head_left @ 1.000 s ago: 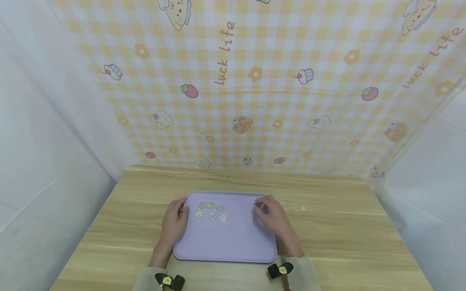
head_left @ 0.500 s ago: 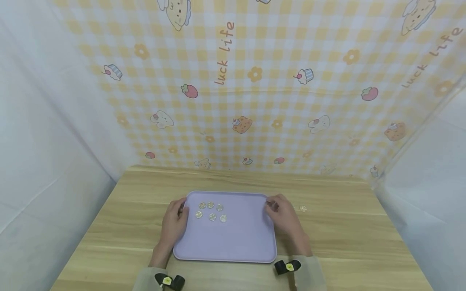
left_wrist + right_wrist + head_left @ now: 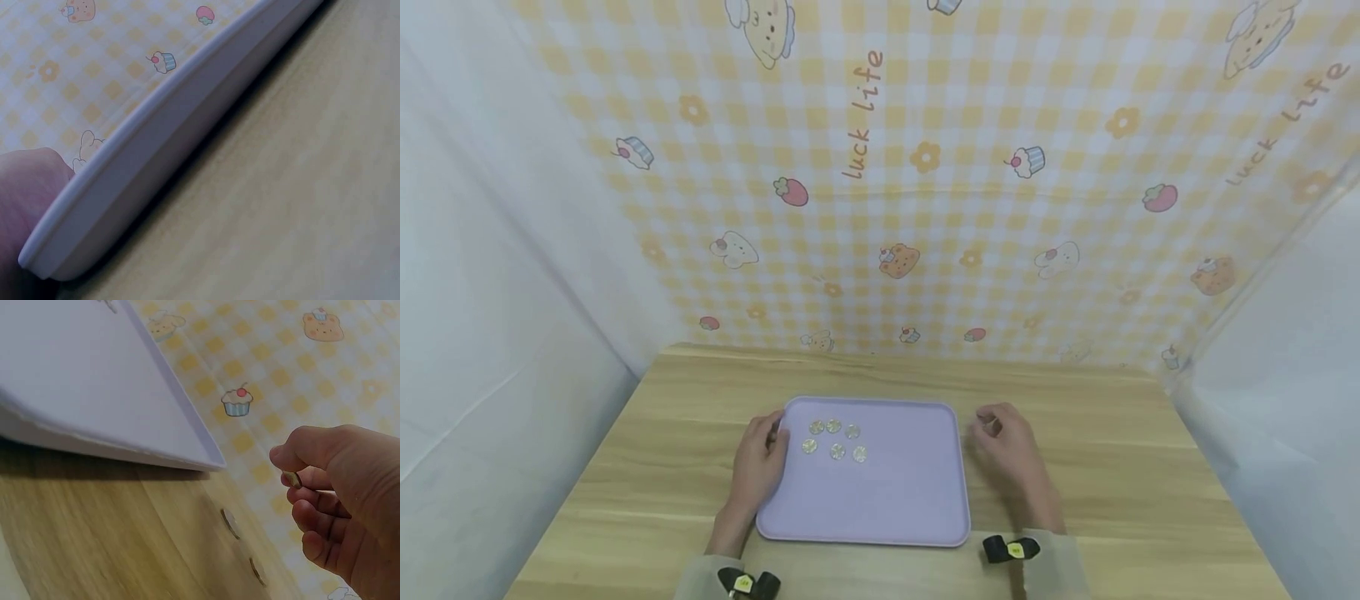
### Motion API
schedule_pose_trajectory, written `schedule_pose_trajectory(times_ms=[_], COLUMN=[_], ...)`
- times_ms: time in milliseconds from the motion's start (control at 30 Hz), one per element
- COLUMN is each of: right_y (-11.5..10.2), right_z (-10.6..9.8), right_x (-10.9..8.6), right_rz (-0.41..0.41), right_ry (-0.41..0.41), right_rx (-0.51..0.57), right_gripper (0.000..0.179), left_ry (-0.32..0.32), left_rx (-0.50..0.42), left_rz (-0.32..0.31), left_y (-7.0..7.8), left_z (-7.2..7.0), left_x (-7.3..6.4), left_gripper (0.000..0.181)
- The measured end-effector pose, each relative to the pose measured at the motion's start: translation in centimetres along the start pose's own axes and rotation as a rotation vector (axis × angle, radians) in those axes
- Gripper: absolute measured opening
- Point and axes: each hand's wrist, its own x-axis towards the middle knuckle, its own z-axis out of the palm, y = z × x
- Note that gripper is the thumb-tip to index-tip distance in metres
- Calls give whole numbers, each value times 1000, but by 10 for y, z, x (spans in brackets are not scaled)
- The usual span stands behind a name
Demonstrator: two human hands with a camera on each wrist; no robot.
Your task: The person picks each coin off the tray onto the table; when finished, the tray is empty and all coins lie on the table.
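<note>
A pale purple tray [image 3: 895, 500] lies on the wooden table, with two short rows of gold coins [image 3: 837, 452] toward its far left. My left hand [image 3: 758, 462] holds the tray's left edge, thumb over the rim; the left wrist view shows a thumb [image 3: 31, 194] against the tray wall [image 3: 156, 131]. My right hand [image 3: 1011, 442] is above the table, just right of the tray. Its thumb and index finger pinch a small gold coin [image 3: 292, 479], seen nearly edge-on. Two more coins, a nearer one [image 3: 230, 524] and another [image 3: 258, 571], show on the table in the right wrist view.
Wood-grain table [image 3: 1112, 467] surrounds the tray. Behind it hangs a yellow checked cloth [image 3: 970, 208] with cartoon prints. White sheets close off the left side [image 3: 497, 333] and the right side [image 3: 1285, 350].
My right hand has moved rightward from over the tray's far right corner to beside the tray, covering the coins on the table in the head view. My left hand stays at the tray's edge.
</note>
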Motion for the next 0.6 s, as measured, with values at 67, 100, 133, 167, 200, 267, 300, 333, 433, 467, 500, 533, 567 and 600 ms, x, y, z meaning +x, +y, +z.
schedule_pose_trajectory(times_ms=[67, 100, 133, 167, 200, 267, 300, 333, 433, 467, 500, 533, 567, 600], right_y=[2, 3, 4, 6, 7, 10, 11, 13, 15, 15, 16, 17, 18, 19], right_z=[-3, -5, -6, -7, -8, -10, -12, -13, -17, -18, -19, -20, -20, -21], right_x=[0, 1, 0, 0, -1, -1, -1, -1, 0, 0, 0, 0, 0, -1], right_rz=[-5, -3, 0, 4, 9, 15, 15, 17, 14, 13, 13, 16, 14, 15], right_ry=[1, 0, -2, -2, -5, -6, -1, 3, 20, 28, 32, 36, 40, 41], right_rx=[-10, -18, -22, -27, -32, -39, -41, -44, -50, -50, -53, -55, -58, -63], right_gripper=[27, 28, 28, 28, 28, 28, 28, 28, 27, 26, 26, 26, 25, 25], left_ry=[-1, -1, -1, -3, -4, -3, -3, -1, 3, 4, 4, 5, 4, 4], left_rx=[2, 3, 5, 6, 7, 10, 10, 11, 7, 5, 3, 0, -2, -4], left_rz=[-2, -2, -3, -3, 0, 7, 12, 18, 27, 26, 26, 24, 18, 15], left_y=[0, 0, -1, -1, -2, -2, -2, -2, 0, 0, 1, 1, 1, 1], left_z=[0, 0, 1, 1, 1, 2, 2, 2, 1, 1, 1, 1, 1, 1], left_x=[0, 0, 0, -1, -1, -1, -1, -1, 1, 1, 2, 2, 2, 2], left_gripper=[40, 40, 40, 40, 40, 40, 40, 41, 41, 41, 41, 41, 41, 40])
